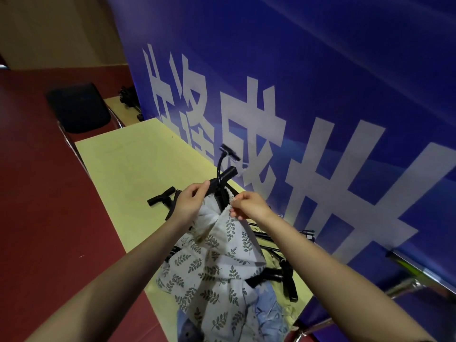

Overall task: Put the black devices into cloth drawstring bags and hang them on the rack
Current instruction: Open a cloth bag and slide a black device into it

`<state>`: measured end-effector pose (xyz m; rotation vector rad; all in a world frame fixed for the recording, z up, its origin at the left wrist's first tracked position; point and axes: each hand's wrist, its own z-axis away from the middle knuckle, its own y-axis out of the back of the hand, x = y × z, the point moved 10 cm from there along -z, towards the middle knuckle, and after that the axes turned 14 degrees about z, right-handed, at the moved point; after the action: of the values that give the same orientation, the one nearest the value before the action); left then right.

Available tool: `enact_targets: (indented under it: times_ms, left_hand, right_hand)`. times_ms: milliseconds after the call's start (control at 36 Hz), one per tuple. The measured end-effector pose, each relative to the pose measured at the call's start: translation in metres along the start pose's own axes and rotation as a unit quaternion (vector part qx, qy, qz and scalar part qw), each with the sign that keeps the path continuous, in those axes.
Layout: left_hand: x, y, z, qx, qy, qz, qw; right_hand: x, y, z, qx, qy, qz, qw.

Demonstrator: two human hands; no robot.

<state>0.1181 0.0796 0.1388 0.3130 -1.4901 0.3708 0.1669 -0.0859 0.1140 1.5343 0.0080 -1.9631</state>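
1. Left hand, frame centre: fingers curled round the gathered mouth of the leaf-print cloth bag, thumb and forefinger pinching close against a black device. Probably steadying the opening so the device slides in.
2. Right hand, just right of centre: fingertips pressed together on the bag's rim, perhaps on its drawstring; too small to tell which. Likely spreading or cinching the mouth from the opposite side.
3. Black device standing up out of the bag's mouth between both hands, T-shaped head and curved neck reaching toward the blue banner; only partly bagged, by the look of it.
4. Bag body hanging down toward lower centre, draped over the yellow table.
5. Count, hands: two, both gripping.
6. Count, leaf-print bags: one plainly; blue cloth underneath at bottom centre, possibly another bag.
7. Count, black devices: one held; more T-shaped black pieces left and right of the bag, overlapping, so exact number unclear.
8. Rack: not identifiable with confidence.
9. Black chair, upper left, one.
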Motion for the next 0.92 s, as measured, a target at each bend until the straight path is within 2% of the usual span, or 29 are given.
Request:
enact_targets:
  times_ms: [139,250,417,528,583,694,806,861,917]
  left_hand:
    - [0.0,0.005,-0.002,-0.013,-0.009,0.003,1.0]
    - [0.009,0.004,-0.001,-0.054,-0.021,-0.014,0.998]
    - [0.045,-0.005,-0.006,-0.123,-0.065,-0.053,0.989]
    - [0.076,-0.006,-0.012,-0.133,-0.092,-0.056,0.985]
    - [0.092,-0.008,-0.013,-0.162,-0.094,-0.07,0.98]
    - [0.125,-0.02,-0.008,-0.248,-0.098,-0.174,0.948]
    - [0.147,-0.034,0.0,-0.306,-0.112,-0.255,0.91]
    - [0.151,-0.039,0.0,-0.303,-0.12,-0.247,0.913]
    - [0.156,-0.04,-0.004,-0.274,-0.13,-0.216,0.928]
  right_hand:
    - [-0.001,0.014,-0.003,0.013,-0.017,-0.115,0.993]
    - [-0.008,0.038,-0.001,0.039,-0.036,-0.241,0.969]
    - [-0.02,0.066,0.009,0.037,-0.048,-0.272,0.96]
    - [-0.036,0.077,0.014,0.009,-0.022,-0.289,0.957]
    - [-0.046,0.08,0.016,-0.014,0.0,-0.291,0.957]
    - [-0.064,0.087,0.02,-0.047,0.01,-0.345,0.937]
    - [-0.081,0.108,0.032,0.05,0.048,-0.254,0.965]
    - [-0.099,0.118,0.051,0.115,0.128,-0.171,0.97]
    - [-0.116,0.114,0.069,0.139,0.212,-0.1,0.962]
